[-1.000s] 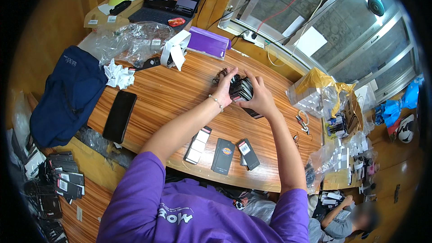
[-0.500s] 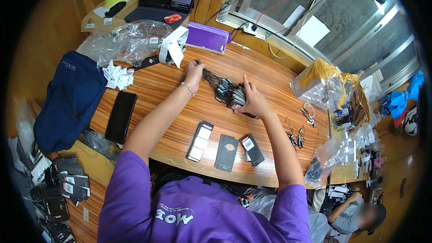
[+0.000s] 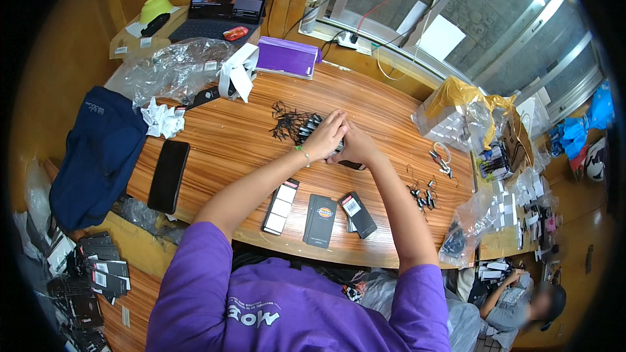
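My left hand (image 3: pixel 326 135) and my right hand (image 3: pixel 357 143) meet over a bundle of dark hang tags (image 3: pixel 351 165) on the striped wooden table. Their fingers are closed around it and hide most of the tags. Black hang-tag strings (image 3: pixel 287 122) with small dark clips (image 3: pixel 309 126) spread from the bundle's left side. Nearer me lie three small groups of tags: one with white labels (image 3: pixel 280 207), a plain dark pile with a printed emblem (image 3: pixel 319 223), and one with a barcode sticker (image 3: pixel 357 214).
A black phone (image 3: pixel 169 176) and a navy bag (image 3: pixel 98 156) lie left. Behind are crumpled plastic (image 3: pixel 179 68), a purple folder (image 3: pixel 287 57) and a laptop (image 3: pixel 225 6). Loose strings (image 3: pixel 422 194) and a box with yellow wrap (image 3: pixel 450 120) are right. Another person (image 3: pixel 515 303) sits at lower right.
My left hand has let go of the string ends and moved right and down onto the tag bundle, beside my right hand. The strings now lie loosely on the table.
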Demonstrator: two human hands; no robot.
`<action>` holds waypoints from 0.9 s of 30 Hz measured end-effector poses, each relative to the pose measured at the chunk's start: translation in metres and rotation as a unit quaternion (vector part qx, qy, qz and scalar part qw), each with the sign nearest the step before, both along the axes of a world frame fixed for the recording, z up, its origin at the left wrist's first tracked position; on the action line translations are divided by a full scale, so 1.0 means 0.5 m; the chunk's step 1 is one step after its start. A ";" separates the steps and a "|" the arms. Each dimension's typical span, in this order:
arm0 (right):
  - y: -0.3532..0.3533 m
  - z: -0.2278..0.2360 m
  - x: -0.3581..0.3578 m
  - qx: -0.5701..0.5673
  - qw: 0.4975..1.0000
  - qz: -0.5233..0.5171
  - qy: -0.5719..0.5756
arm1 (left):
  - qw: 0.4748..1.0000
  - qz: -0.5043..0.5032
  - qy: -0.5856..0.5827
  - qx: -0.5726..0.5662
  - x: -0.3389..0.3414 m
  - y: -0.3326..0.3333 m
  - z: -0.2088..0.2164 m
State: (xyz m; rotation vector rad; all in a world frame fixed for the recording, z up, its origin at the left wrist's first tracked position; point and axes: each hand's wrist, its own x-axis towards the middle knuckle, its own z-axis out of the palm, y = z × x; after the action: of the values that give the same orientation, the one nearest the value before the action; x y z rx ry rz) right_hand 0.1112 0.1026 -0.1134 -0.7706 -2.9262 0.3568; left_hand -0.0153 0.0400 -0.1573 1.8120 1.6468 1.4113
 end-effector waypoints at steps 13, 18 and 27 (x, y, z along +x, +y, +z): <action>-0.035 0.011 0.007 0.017 0.995 -0.102 0.014 | 0.988 -0.016 -0.156 -0.006 0.006 0.041 -0.057; -0.032 0.016 0.013 -0.007 0.995 -0.102 -0.009 | 0.975 -0.012 -0.220 0.038 0.019 0.032 -0.045; -0.059 0.013 0.022 0.041 0.985 -0.162 0.039 | 0.964 -0.009 -0.261 -0.047 0.012 0.044 -0.036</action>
State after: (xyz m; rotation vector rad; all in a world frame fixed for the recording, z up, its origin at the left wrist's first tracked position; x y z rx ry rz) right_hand 0.1222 0.0732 -0.1069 -1.1661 -2.6607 0.2283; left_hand -0.0096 0.0622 -0.1751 1.2510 1.3841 1.5975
